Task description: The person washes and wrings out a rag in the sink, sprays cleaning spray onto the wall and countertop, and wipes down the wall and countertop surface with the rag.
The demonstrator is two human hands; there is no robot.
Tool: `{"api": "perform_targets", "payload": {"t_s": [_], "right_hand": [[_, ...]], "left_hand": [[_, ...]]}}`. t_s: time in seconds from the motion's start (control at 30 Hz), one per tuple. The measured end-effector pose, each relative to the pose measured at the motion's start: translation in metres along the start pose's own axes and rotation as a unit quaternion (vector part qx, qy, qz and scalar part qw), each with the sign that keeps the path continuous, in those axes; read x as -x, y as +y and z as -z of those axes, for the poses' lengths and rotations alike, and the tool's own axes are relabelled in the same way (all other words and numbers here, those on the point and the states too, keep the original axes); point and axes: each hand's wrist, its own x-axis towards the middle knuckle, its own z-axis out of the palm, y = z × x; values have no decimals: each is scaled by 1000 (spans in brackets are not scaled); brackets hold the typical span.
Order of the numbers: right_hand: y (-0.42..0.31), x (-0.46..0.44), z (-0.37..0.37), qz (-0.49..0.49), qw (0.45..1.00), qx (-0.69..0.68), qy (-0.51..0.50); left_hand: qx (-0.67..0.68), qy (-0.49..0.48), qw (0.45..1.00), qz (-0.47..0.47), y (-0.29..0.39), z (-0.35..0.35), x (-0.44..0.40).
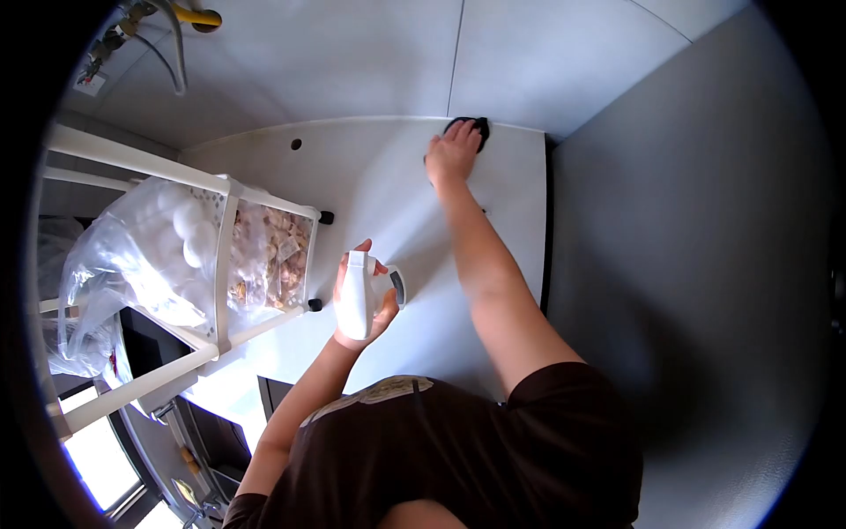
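Note:
My left hand [381, 324] is wrapped round a white spray bottle [355, 300], held above the white countertop [379, 194] near my body. I see the bottle from above, with its nozzle end pointing away from me. My right arm is stretched far forward. At the back edge of the countertop, close to the wall, my right hand [452, 157] lies over a black cloth [481, 129] and presses it down. Part of the cloth is hidden under the fingers.
On the left stands a white rack [227, 264] holding a clear bag of white round items [181, 220] and a bag of brownish dried pieces [278, 242]. A grey panel [670, 238] rises on the right. A yellow pipe [198, 16] and hoses are at upper left. The countertop has a round hole [296, 145].

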Motion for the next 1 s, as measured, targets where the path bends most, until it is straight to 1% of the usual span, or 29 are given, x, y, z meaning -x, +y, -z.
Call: {"api": "perform_targets", "payload": {"t_s": [0.07, 0.13, 0.17, 0.23, 0.3, 0.37, 0.43, 0.47, 0.5, 0.57, 0.63, 0.7, 0.73, 0.77, 0.83, 0.87, 0.9, 0.93, 0.97, 1.0], "right_hand": [[-19, 5, 1, 5, 1000, 0, -5], [-34, 9, 5, 74, 994, 63, -52], [-44, 11, 6, 74, 994, 61, -54], [-61, 17, 10, 147, 988, 13, -46], [-68, 20, 13, 166, 985, -14, -34], [-70, 19, 5, 187, 981, -41, -22], [-72, 15, -1, 278, 949, -147, 36], [-71, 12, -3, 305, 937, -165, 42], [-64, 4, -6, 311, 935, -169, 40], [-38, -20, -19, 440, 859, -262, 16], [-3, -35, -10, 419, 878, -230, -18], [44, -42, -2, 379, 891, -250, -21], [70, -40, 0, 354, 892, -281, 10], [94, -38, 1, 318, 896, -308, 40], [139, -33, 14, 229, 924, -305, 21], [162, -33, 15, 224, 925, -302, 45], [173, -30, 15, 216, 927, -299, 70], [171, -25, 15, 199, 941, -267, 65], [166, -23, 17, 181, 953, -235, 61], [159, -23, 12, 189, 954, -225, 63]], "left_hand": [[-12, -6, 1000, -2, 1, 1, 0], [-25, -12, 1000, -6, 2, 3, 1], [-15, -14, 1000, 0, 2, 3, 1], [-6, -15, 1000, 7, 4, 2, 0], [13, -8, 999, 48, 8, 2, 2], [6, -1, 999, 53, 10, -1, 4], [1, 11, 998, 57, 10, -3, 1], [-5, 4, 999, 42, 12, -4, -1], [-11, -2, 999, 30, 13, -5, 0], [-3, 6, 999, 32, 14, -7, -1], [4, 14, 999, 34, 14, -8, -1], [43, 38, 998, 4, 6, -9, -2], [4, -1, 1000, -14, 9, -3, -5], [-26, -9, 999, -39, 7, -1, -6], [-7, 12, 999, -29, 6, 0, -1], [-12, 16, 999, -25, 7, 2, 2], [-10, 24, 1000, -5, 9, 6, 4], [-9, 32, 999, 13, 8, 10, 4], [-12, 38, 999, 14, 7, 15, 4], [-22, 52, 998, -7, 5, 19, 6]]}}
